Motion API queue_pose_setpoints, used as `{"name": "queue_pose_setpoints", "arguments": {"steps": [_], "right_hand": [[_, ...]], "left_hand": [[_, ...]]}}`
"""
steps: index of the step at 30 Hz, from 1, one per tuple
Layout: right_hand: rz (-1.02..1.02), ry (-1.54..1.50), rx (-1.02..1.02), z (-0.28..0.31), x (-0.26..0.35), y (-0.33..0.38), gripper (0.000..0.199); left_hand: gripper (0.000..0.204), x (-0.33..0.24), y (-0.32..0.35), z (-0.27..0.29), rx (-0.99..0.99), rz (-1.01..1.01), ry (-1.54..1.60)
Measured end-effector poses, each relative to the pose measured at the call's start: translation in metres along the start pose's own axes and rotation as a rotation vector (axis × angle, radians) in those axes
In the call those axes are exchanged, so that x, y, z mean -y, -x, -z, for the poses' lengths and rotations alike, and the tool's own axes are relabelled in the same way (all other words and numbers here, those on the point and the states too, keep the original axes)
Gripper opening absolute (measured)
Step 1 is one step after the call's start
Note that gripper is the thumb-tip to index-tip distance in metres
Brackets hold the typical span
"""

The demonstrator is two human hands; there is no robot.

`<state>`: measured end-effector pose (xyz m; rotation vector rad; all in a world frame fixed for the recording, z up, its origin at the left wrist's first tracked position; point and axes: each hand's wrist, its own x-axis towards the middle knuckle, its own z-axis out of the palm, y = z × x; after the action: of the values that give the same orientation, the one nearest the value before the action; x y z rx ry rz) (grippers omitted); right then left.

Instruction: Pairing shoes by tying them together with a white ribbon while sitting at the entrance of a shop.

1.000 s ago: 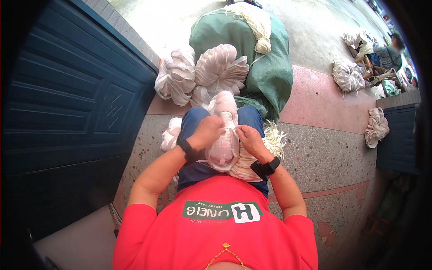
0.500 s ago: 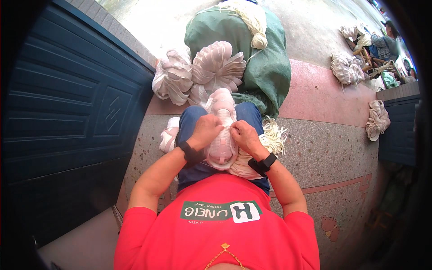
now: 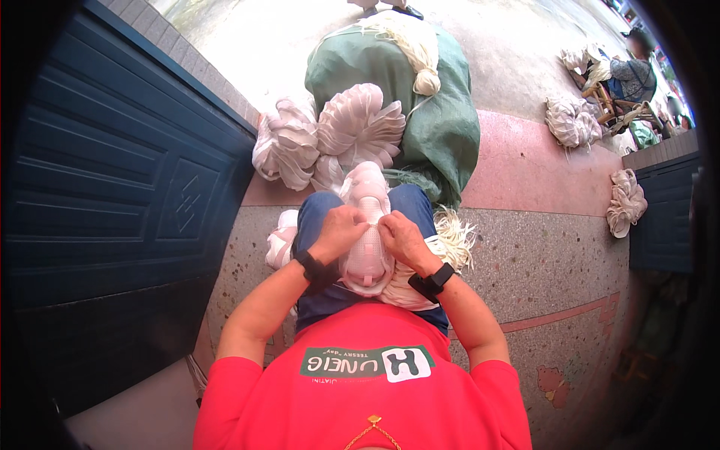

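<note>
A pale pink shoe upper (image 3: pixel 367 262) lies lengthwise on my lap, its rounded end pointing away from me. Over its middle, my left hand (image 3: pixel 343 229) and my right hand (image 3: pixel 403 238) come in from either side, fingertips pinched close together. A thin pale shoelace seems to run between them, though the fingers hide most of it. Under and beside my right wrist, a loose bundle of cream shoelaces (image 3: pixel 454 241) spreads over my thigh. More pink uppers (image 3: pixel 280 238) show beside my left leg.
Fanned bundles of shoe uppers (image 3: pixel 360 124) lean against a big green sack (image 3: pixel 442 142), which carries a hank of cream laces (image 3: pixel 426 81). A dark blue door (image 3: pixel 112 187) stands at left. Further bundles (image 3: pixel 573 121) and a seated person (image 3: pixel 634 75) are at far right.
Both hands have drawn closer together over the upper. The view has tilted slightly, and a person's feet now show beyond the green sack.
</note>
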<state>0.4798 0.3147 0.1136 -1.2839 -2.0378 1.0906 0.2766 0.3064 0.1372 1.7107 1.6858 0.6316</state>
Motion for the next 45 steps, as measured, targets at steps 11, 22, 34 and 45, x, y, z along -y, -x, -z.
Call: {"name": "queue_pose_setpoints", "arguments": {"steps": [11,22,34,45], "right_hand": [[0.161,0.134,0.023,-0.019,-0.004,-0.008,0.010],[0.128,0.078,-0.065,-0.018,0.021,-0.007,0.021],[0.130,0.024,-0.060,0.005,0.027,0.023,0.025],[-0.484,-1.032,-0.503,0.198,-0.057,0.184,0.014]], "left_hand": [[0.025,0.010,0.013,0.010,0.016,-0.037,0.047],[0.024,0.007,0.003,0.021,0.097,-0.520,-0.088],[0.021,0.005,0.019,0.074,0.268,-0.630,-0.633],[0.026,0.236,0.231,0.490,-1.274,0.673,0.384]]}}
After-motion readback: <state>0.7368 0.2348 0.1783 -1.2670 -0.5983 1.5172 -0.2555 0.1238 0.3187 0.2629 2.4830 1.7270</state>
